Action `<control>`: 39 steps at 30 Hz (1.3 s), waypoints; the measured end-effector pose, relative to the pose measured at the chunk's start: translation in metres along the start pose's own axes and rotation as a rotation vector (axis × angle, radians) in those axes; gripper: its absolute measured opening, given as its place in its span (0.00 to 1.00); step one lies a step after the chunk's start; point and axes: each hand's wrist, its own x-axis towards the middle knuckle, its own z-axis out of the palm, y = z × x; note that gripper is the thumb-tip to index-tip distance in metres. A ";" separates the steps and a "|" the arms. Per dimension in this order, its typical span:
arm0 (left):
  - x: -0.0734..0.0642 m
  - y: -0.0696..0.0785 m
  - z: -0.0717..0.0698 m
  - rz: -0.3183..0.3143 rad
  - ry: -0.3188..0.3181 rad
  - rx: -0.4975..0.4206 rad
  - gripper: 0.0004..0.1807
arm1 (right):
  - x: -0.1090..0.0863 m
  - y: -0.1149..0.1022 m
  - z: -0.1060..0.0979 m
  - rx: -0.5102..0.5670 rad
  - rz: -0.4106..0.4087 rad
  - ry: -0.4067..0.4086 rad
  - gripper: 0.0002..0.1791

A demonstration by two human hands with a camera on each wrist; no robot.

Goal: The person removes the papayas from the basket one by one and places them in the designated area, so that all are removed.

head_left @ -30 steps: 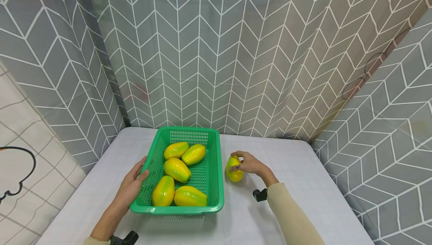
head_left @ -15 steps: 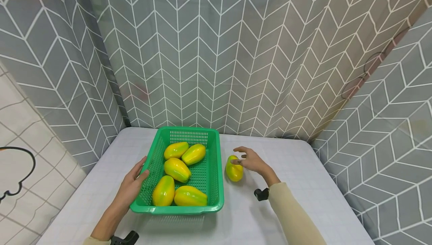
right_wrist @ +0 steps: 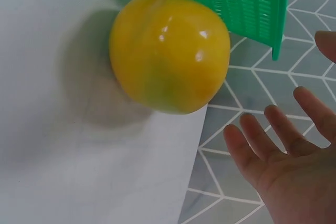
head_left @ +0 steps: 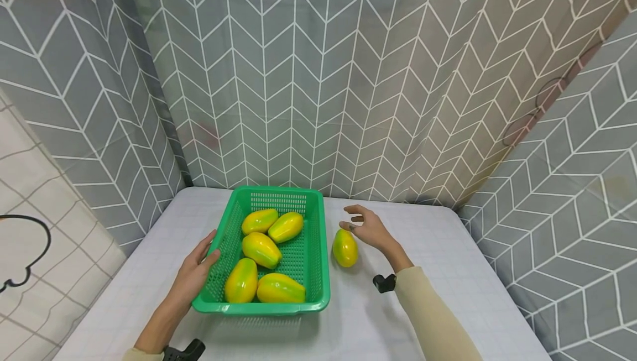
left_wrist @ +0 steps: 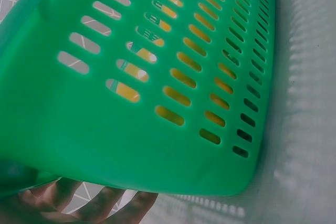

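Grey chevron curtains behind a white-topped table
White cloth with thin grid lines hangs far left.

To the right of our right hand we have a broad stretch of white tabletop to pass over; ahead of it, the chevron-patterned curtain bounds the room. Just left of this hand and nearer us, the loose papaya stands in the way, a narrow strip from the green basket. Rightward from our left hand, the basket's wall blocks us, but its top lies open above five papayas.
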 end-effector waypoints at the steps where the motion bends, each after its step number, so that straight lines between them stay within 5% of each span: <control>1: 0.000 0.000 0.000 0.001 0.002 0.002 0.36 | 0.000 -0.001 0.000 0.002 0.000 0.005 0.32; 39: -0.002 0.003 -0.002 -0.002 -0.014 -0.015 0.36 | 0.011 -0.084 0.032 0.046 -0.235 -0.063 0.30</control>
